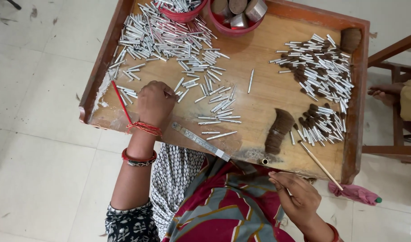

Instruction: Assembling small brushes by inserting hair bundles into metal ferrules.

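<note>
While the left hand [155,102] closed over loose metal tubes [214,105] near the tray's [98,67] left edge, the right hand [297,197] pinched a thin piece; picking one tube at a time seemed wisest.

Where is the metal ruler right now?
In the head view the metal ruler lies slantwise on the wooden tray's near edge, just right of the left hand and below the loose metal tubes.

Left hand [156,102] reaches forward, knuckles up, fingers curled under (wrist ringed with red thread and bangles). Right hand [297,197] hangs back near the lap, fingers loosely pinched together.
</note>
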